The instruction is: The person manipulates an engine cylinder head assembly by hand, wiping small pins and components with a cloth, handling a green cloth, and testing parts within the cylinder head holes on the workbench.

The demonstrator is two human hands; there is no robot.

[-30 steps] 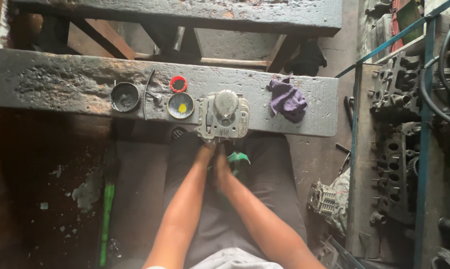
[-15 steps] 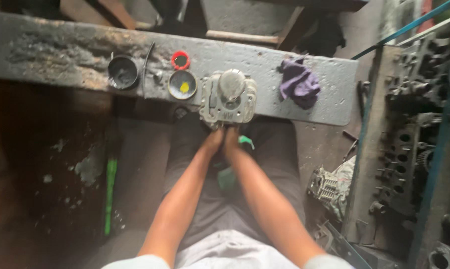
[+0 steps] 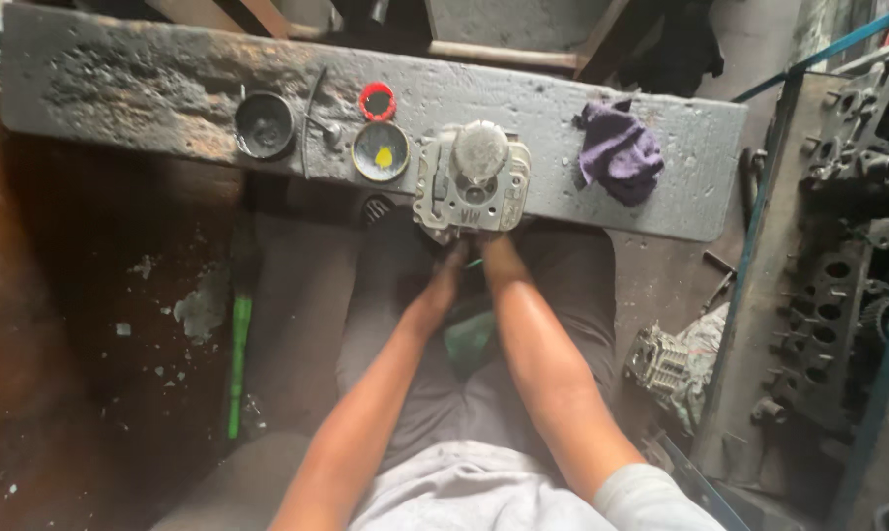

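A grey, soot-blackened bench [image 3: 130,88] carries a purple rag [image 3: 617,152], red ring [image 3: 377,100], yellow-spotted lid [image 3: 381,152] and dull grey engine part [image 3: 472,182].

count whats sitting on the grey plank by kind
Round tins: 2, a dark one and one with a yellow blob
Red ring: 1
Metal engine part: 1, both hands at its near edge
Purple rag: 1
Total: 5 on the plank

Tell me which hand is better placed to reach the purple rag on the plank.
Right, probably. The right hand sits under the grey metal engine part, on the side toward the crumpled purple rag. The left hand is farther away and would have to cross over.
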